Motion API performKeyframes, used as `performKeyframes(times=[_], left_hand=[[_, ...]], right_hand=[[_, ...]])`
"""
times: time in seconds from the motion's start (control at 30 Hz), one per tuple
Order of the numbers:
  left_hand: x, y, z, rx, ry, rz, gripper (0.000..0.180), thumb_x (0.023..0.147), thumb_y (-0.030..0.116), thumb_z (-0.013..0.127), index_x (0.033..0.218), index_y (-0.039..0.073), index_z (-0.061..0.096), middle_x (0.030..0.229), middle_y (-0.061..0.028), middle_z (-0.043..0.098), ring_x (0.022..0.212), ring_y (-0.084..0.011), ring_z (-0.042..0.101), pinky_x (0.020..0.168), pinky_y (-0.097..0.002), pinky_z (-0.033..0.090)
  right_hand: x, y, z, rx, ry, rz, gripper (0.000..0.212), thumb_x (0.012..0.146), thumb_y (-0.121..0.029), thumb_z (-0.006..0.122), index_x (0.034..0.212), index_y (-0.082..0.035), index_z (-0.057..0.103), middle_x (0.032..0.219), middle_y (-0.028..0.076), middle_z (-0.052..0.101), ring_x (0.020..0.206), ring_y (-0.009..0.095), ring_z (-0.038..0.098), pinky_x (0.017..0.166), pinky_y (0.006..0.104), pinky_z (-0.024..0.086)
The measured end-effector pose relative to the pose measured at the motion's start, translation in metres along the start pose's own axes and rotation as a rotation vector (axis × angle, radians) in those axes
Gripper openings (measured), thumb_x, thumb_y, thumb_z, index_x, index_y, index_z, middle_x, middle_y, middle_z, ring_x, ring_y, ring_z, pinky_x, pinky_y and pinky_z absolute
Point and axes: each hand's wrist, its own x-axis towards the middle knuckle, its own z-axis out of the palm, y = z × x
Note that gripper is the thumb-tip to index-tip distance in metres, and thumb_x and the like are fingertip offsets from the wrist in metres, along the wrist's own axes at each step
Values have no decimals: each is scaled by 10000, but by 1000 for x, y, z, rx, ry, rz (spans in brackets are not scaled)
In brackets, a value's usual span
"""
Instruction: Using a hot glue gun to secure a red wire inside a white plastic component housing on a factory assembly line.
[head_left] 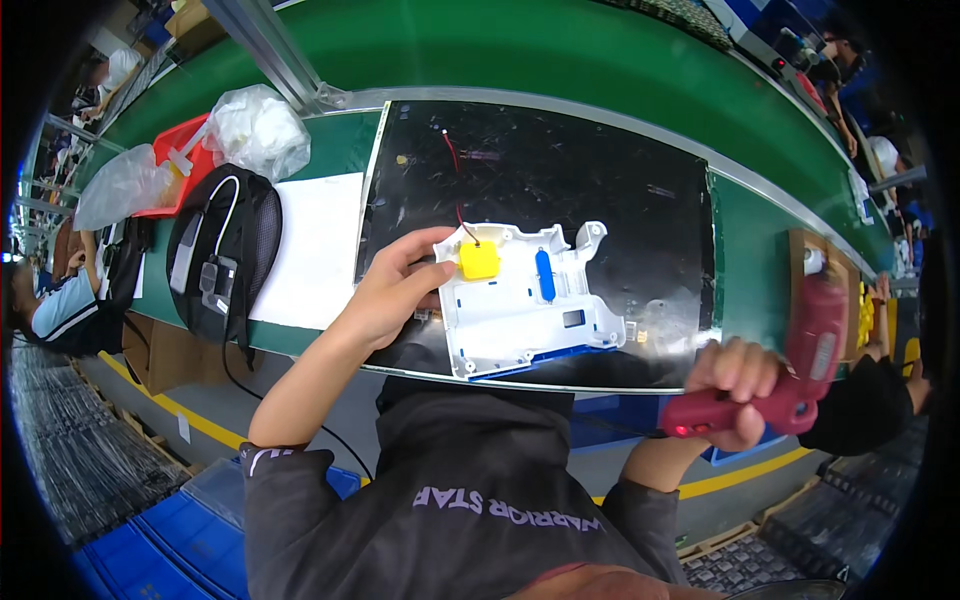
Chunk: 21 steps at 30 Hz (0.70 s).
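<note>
A white plastic housing half lies open side up at the front edge of the work mat. Inside it are a yellow square block and a blue oblong piece. A thin red wire runs from the block out over the mat. My left hand grips the housing's left edge, its thumb beside the yellow block. Off to the right, past the mat, my right hand is closed round the handle of a red hot glue gun, held clear of the housing.
The black mat covers the middle of the green bench. At left are a black backpack with cables, white paper, a red bin and plastic bags. A cardboard box stands at right. Other people sit at both sides.
</note>
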Motion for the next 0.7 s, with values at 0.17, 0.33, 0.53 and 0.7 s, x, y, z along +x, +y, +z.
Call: performKeyframes(times=[0.17, 0.33, 0.53, 0.7], left_hand=[[1, 0, -6, -18, 45, 65, 410, 919, 75, 571, 1314, 17, 478, 1127, -98, 564, 990, -132, 593, 775, -265, 541], [9, 14, -7, -25, 53, 119, 411, 916, 74, 560, 1318, 35, 482, 1121, -80, 560, 985, -128, 593, 784, -266, 532], [44, 42, -19, 27, 72, 300, 427, 906, 66, 553, 1327, 52, 479, 1100, -57, 595, 960, -115, 607, 760, -260, 531], [98, 94, -25, 305, 137, 460, 472, 913, 105, 537, 1369, 27, 440, 1156, -81, 594, 989, -137, 606, 759, -267, 523]], right_hand=[[3, -23, -6, 16, 86, -96, 246, 727, -91, 634, 889, -122, 451, 802, 13, 487, 779, 166, 466, 694, 294, 352], [-3, -10, -19, -8, 232, 19, 271, 727, -91, 614, 943, -84, 451, 835, 62, 463, 836, 213, 457, 785, 328, 382], [-10, 28, -41, -75, 276, 275, 298, 733, -81, 603, 1003, -31, 487, 886, 116, 526, 897, 273, 513, 819, 373, 409], [-12, 45, -54, -72, 295, 360, 268, 735, -56, 596, 991, -27, 522, 886, 113, 559, 924, 289, 548, 782, 367, 416]])
